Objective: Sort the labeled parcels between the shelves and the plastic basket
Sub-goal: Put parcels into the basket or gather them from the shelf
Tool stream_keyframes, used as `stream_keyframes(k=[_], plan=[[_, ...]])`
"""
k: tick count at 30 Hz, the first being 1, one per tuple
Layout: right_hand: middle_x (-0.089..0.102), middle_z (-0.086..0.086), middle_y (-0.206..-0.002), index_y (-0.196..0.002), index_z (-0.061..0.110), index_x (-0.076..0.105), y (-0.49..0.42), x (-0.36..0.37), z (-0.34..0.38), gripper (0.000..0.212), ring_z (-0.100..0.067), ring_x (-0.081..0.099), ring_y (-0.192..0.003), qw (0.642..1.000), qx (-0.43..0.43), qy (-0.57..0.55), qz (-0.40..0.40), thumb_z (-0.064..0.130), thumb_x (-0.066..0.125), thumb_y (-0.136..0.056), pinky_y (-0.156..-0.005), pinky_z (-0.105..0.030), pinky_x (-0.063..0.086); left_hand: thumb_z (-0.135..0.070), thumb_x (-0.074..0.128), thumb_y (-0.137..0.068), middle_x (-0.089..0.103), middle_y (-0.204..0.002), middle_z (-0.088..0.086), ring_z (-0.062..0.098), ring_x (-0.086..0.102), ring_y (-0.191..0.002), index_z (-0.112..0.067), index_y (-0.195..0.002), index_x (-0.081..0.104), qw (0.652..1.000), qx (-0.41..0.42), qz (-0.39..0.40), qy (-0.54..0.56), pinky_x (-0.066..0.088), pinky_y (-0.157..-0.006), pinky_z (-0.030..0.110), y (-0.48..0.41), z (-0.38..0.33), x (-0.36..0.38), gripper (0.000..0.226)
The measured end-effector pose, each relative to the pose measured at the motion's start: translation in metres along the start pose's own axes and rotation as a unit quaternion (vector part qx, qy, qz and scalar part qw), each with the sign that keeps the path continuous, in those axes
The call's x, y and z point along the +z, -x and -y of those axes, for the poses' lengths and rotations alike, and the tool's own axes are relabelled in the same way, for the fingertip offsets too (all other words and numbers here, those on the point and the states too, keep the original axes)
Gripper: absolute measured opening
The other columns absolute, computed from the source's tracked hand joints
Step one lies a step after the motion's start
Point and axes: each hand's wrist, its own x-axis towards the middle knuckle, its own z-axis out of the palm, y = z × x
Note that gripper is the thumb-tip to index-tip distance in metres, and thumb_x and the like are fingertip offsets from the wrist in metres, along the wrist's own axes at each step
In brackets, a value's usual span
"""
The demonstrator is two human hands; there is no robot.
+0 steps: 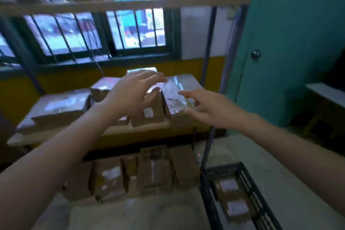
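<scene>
- We look at a middle shelf (pixel 112 132), a pale wooden board that holds several brown parcels; the whole view is blurred.
- Our left hand (pixel 134 91) hovers over the middle of that shelf, fingers spread and loosely bent, grasping nothing.
- Just under the left hand, on the shelf, stands a brown parcel (pixel 149 115) with a small white label on its front.
- At the right end of the shelf lies a wrapped parcel (pixel 175 93), covered in shiny clear plastic.
- Our right hand (pixel 205 108) reaches towards the near edge of the wrapped parcel with straight, released fingers; we cannot tell whether the fingertips touch it.
- At the left end of the shelf lies a flat parcel (pixel 59 106) with a pale label on top.
- Below the shelf, a row of boxes (pixel 155 172) stands side by side.
- Below and to the right of the shelf sits a dark plastic basket (pixel 224 169) holding two labelled packets (pixel 228 186).
- Behind the shelf is a barred window (pixel 130 30); to the right of the shelf is a teal door (pixel 289 43).
</scene>
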Motion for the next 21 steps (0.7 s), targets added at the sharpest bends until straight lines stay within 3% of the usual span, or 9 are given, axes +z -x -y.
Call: stream_keyframes(k=[4,7,10,15,18,21], plan=[[0.056,0.003,-0.121,-0.137,0.031,0.038,-0.068,-0.052,0.060,0.047,-0.011,0.056,-0.087,0.993,-0.047,0.009,-0.104,0.035,0.049,-0.091,-0.070,-0.029,0.047,-0.020,0.048,-0.094,0.059,-0.125,0.009,0.027,0.052,-0.117,-0.014,-0.123,0.056,0.995,-0.031,-0.088,-0.037,0.036,-0.094,0.031,-0.020,0.046,-0.092,0.031],[0.053,0.000,-0.125,-0.136,0.029,0.038,-0.117,-0.087,0.079,0.046,-0.015,0.057,-0.089,0.989,-0.036,0.023,-0.145,0.032,0.051,-0.092,-0.067,-0.022,0.040,-0.025,0.047,-0.094,0.054,-0.131,0.007,0.026,0.048,-0.121,-0.018,-0.126,0.053,0.993,-0.052,-0.088,-0.060,0.038,-0.097,0.037,-0.044,0.078,-0.134,0.034],[0.048,-0.004,-0.133,-0.136,0.026,0.039,-0.164,-0.116,0.078,0.046,-0.019,0.055,-0.101,0.983,-0.027,0.067,-0.171,0.029,0.052,-0.092,-0.074,-0.027,0.039,-0.026,0.048,-0.093,0.051,-0.133,0.008,0.026,0.047,-0.122,-0.017,-0.128,0.050,0.994,-0.058,-0.089,-0.033,0.039,-0.102,0.045,-0.071,0.104,-0.155,0.036],[0.042,-0.011,-0.138,-0.133,0.022,0.044,-0.232,-0.147,0.034,0.047,-0.028,0.049,-0.117,0.967,0.031,0.156,-0.201,0.028,0.055,-0.088,-0.088,-0.035,0.041,-0.025,0.048,-0.094,0.050,-0.132,0.010,0.028,0.054,-0.111,-0.017,-0.130,0.048,0.992,-0.058,-0.107,-0.025,0.042,-0.098,0.041,-0.127,0.140,-0.148,0.037],[0.041,-0.016,-0.137,-0.131,0.018,0.045,-0.270,-0.156,-0.009,0.048,-0.030,0.049,-0.116,0.956,0.075,0.160,-0.234,0.030,0.057,-0.086,-0.091,-0.036,0.041,-0.025,0.048,-0.094,0.048,-0.136,0.009,0.027,0.051,-0.117,-0.017,-0.131,0.047,0.991,-0.030,-0.123,-0.038,0.038,-0.098,0.038,-0.163,0.160,-0.134,0.037],[0.040,-0.018,-0.134,-0.128,0.012,0.045,-0.315,-0.167,-0.052,0.053,-0.034,0.045,-0.117,0.941,0.137,0.154,-0.267,0.036,0.061,-0.083,-0.091,-0.035,0.038,-0.025,0.049,-0.093,0.044,-0.139,0.007,0.023,0.048,-0.122,-0.019,-0.133,0.045,0.994,-0.015,-0.090,-0.052,0.037,-0.101,0.037,-0.201,0.186,-0.123,0.040]])
